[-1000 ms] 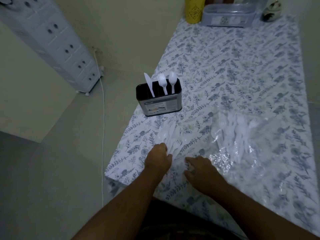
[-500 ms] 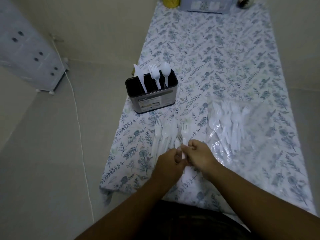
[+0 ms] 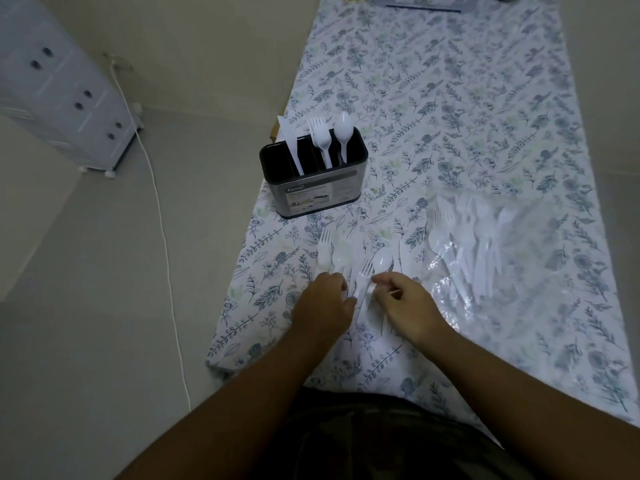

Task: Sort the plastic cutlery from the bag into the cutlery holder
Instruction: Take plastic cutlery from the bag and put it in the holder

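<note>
— Floral cloth covers the surface point(image 3: 450, 98), with pale floor to its left, where a white drawer unit point(image 3: 52, 91) stands and a cable point(image 3: 162, 237) trails down. What's on the cloth?

— From the head view, a dark cutlery holder point(image 3: 313, 181) stands near the left edge, holding a knife point(image 3: 292, 143) in its left slot, forks point(image 3: 320, 136) in the middle and a spoon point(image 3: 342, 131) at the right. Well to its right lies the clear bag point(image 3: 502, 258) with white cutlery inside.

— And the hands?

— Between holder and bag, loose cutlery point(image 3: 337, 254) lies just ahead of them. The left hand point(image 3: 323, 306) has its fingers curled at the handles; its grip I cannot tell. The right hand point(image 3: 405, 303) is curled too, pinching the handle of a fork point(image 3: 363, 275) whose tines point away.
</note>
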Available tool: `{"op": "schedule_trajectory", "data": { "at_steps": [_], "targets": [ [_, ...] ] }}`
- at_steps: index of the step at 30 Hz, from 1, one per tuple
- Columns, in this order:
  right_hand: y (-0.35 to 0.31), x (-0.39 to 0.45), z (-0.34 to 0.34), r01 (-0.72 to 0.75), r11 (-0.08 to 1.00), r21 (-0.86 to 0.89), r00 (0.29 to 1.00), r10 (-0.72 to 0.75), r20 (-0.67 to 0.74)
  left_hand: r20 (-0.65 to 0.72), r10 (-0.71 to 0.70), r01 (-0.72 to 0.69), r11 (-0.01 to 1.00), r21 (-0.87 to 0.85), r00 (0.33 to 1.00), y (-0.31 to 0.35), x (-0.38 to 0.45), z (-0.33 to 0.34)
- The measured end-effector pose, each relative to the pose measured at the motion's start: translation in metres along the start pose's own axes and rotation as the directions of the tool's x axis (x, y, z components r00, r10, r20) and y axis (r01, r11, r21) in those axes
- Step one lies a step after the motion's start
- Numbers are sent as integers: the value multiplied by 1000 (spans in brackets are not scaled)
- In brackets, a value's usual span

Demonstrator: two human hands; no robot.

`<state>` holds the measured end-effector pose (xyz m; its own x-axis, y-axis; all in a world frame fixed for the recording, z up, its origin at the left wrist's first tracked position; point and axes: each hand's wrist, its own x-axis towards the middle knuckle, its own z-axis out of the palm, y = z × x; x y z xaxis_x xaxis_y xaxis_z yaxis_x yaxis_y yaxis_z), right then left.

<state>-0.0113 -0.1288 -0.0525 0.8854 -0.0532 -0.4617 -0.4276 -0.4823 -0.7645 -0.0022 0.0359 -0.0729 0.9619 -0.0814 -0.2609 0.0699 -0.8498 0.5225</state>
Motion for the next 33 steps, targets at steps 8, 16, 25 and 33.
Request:
{"op": "schedule_trajectory", "data": {
  "at_steps": [8,16,25,33],
  "targets": [
    [12,9,-5,133,952,-276,958,-51,283,55,-146,143,988,51,988,17,12,7],
    [15,15,-12,72,929,-362,993,-31,117,73,-209,216,970,-108,975,23,13,7],
    [-2,18,-4,-112,994,14,992,111,59,101,-130,156,933,-326,986,32,2,0],
    [-6,13,-10,-271,913,305,962,254,95,-20,-111,112,992,56,994,16,12,2]
  ]
}}
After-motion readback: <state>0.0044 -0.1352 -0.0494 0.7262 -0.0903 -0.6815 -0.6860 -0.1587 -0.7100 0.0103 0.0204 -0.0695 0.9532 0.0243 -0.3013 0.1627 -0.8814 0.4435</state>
